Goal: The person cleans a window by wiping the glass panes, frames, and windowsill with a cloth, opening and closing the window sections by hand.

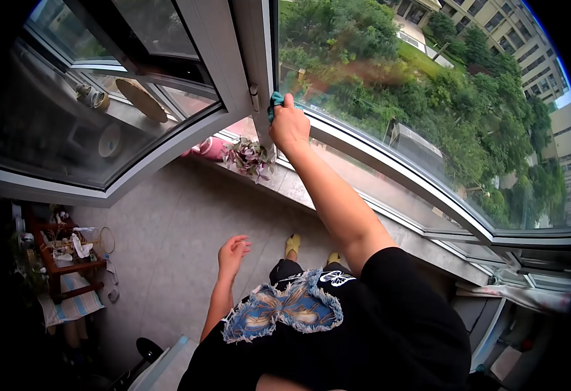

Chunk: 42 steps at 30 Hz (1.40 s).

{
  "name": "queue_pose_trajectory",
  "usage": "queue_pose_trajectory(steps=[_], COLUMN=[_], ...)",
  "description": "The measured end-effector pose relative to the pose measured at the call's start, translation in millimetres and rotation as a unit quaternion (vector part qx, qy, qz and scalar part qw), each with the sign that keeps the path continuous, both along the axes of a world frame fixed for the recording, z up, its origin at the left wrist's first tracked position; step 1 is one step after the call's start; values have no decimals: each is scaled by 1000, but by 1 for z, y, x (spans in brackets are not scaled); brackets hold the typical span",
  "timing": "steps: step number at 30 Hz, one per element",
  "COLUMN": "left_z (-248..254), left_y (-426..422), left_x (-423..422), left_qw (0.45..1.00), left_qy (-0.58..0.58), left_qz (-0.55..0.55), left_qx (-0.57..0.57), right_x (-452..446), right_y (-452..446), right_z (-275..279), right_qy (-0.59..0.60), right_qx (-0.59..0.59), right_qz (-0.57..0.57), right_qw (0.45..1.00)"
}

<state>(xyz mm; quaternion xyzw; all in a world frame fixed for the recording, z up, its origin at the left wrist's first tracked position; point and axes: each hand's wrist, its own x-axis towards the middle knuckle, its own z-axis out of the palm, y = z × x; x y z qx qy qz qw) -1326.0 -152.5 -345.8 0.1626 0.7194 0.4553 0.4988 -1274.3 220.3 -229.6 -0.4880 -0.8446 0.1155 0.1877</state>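
Note:
My right hand (290, 126) is closed around a teal cloth (275, 103) and presses it at the lower left corner of the large window pane (389, 85), beside the white window frame (243, 65). Part of the cloth is hidden under my fingers. Low in front of my body hangs my left hand (231, 255), its fingers loosely bent and apart, with nothing in it. Left of the frame, an opened window sash (148, 159) swings into the room.
A potted plant with purple leaves (249, 158) stands on the low ledge (298, 189), next to a pink object (212, 148). A cluttered wooden rack (54, 267) stands at left on the grey floor (168, 228). Striped fabric (533, 296) lies at lower right.

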Motion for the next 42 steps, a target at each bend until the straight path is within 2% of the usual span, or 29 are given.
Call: queue_pose_trajectory(steps=[1,2,3,5,7,9,10,11,13,15,16,17,18,19,20,21,23,25,27,28,30,35,39,42], left_z=[-2,0,1,2,13,24,28,32,41,57,62,60,56,53,53,53,55,62,65,70,94,86,66,57], left_y=[-2,-3,0,2,10,19,27,36,56,76,81,85,85,88,91,93,107,129,161,178,214,296,316,318], left_x=[-2,-3,-5,0,-12,-16,-18,-18,-18,-13,-14,-17,-20,-23,-27,-29,-32,-30,-22,-17,-4,27,58,73], left_qw=[1000,1000,1000,1000,1000,1000,999,999,995,994,992,991,987,982,981,983,971,972,925,893,799,672,624,609], left_qy=[-3,-3,-5,-8,2,13,23,24,25,41,58,60,54,45,65,61,110,130,269,354,504,584,603,612], left_qz=[9,11,9,6,-5,-13,-22,-23,-35,-36,-34,-38,-7,23,35,25,76,50,47,3,-80,-171,-218,-230], left_qx=[11,11,9,8,10,19,29,28,90,98,109,114,149,183,178,174,197,187,264,279,318,422,446,448], right_x=[7,20,31,53,56,48,41,33,13,14,19,18,25,32,34,35,37,43,50,59,89,174,274,357], right_y=[3,0,-1,-9,-25,-22,-20,-17,-13,-32,-36,-49,-68,-82,-83,-85,-74,-52,-21,-8,0,-10,-27,-42], right_z=[6,17,23,17,49,49,49,36,-8,-26,-33,-32,-29,-3,5,12,29,20,-13,-36,-44,-45,-47,-57], right_qy=[-36,-14,-5,33,88,173,172,173,54,27,20,-7,22,54,104,153,214,138,31,-36,-59,-51,-107,-74], right_qx=[-22,-55,-153,-284,-186,-14,85,84,157,25,-158,-282,-221,-203,-141,-81,74,207,314,316,341,328,318,310], right_qz=[41,73,141,178,125,67,52,50,68,127,212,201,233,251,252,248,199,140,103,76,88,40,-14,-85], right_qw=[998,996,978,942,971,983,980,980,984,991,964,938,947,945,952,953,954,958,943,945,934,942,942,944])
